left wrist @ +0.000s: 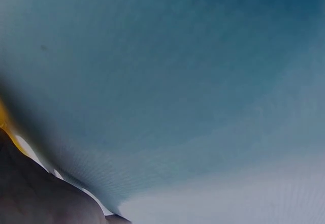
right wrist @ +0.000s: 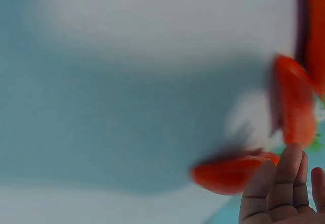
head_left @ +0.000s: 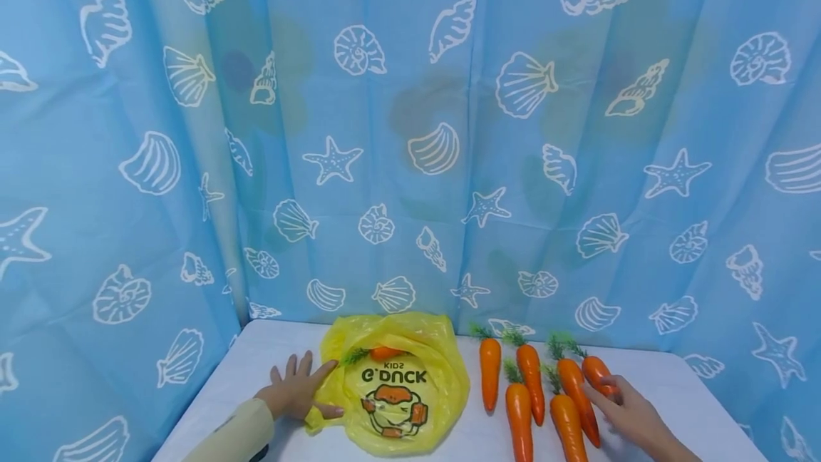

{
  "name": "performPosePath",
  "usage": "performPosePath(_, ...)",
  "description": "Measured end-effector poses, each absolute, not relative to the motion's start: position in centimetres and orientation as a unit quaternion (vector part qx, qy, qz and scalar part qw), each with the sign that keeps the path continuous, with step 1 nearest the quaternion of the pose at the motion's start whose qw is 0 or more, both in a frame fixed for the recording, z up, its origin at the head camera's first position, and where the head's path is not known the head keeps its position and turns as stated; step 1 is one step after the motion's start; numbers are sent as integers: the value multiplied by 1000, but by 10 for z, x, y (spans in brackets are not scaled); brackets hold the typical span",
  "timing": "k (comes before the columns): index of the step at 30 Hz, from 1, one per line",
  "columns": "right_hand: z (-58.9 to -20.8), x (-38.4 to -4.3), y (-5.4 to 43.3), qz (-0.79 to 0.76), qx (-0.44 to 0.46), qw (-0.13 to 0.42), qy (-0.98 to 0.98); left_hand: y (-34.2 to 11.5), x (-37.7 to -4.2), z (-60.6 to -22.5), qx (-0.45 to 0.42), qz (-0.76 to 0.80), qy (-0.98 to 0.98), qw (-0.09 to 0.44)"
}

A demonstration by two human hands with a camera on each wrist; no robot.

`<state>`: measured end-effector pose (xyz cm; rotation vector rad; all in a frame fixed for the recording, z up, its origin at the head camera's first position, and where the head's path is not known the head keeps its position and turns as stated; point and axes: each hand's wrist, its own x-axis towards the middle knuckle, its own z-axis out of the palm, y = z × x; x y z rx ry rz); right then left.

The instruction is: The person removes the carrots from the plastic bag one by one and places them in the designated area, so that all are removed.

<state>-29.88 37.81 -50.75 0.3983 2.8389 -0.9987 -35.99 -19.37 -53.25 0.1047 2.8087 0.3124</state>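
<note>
A yellow plastic bag (head_left: 442,398) with a printed duck lies on the table, and a toy carrot (head_left: 385,353) with green leaves shows at its mouth. My left hand (head_left: 295,385) is at the bag's left edge, fingers spread, the thumb and index finger touching the plastic. Over on the right, my right hand (head_left: 630,412) reaches to the rightmost carrot (head_left: 596,371), its fingers straight in the right wrist view beside a carrot (right wrist: 228,176). Whether those fingers touch the carrot is hard to tell. The left wrist view shows mostly blurred cloth.
Several more toy carrots (head_left: 518,412) lie between the bag and my right hand, leaves pointing away. A blue curtain (head_left: 398,198) with white shell prints hangs behind and around the white table (head_left: 282,337).
</note>
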Motion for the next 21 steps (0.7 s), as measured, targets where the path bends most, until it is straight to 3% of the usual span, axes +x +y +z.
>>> performPosePath(10, -461, -320, 330, -291, 10, -4, 957, -191, -366, -529, 47, 109, 981, 150)
performPosePath(21, -456, -331, 229, -349, -97, 44, 931, -196, -355, -525, 88, 122, 973, 174)
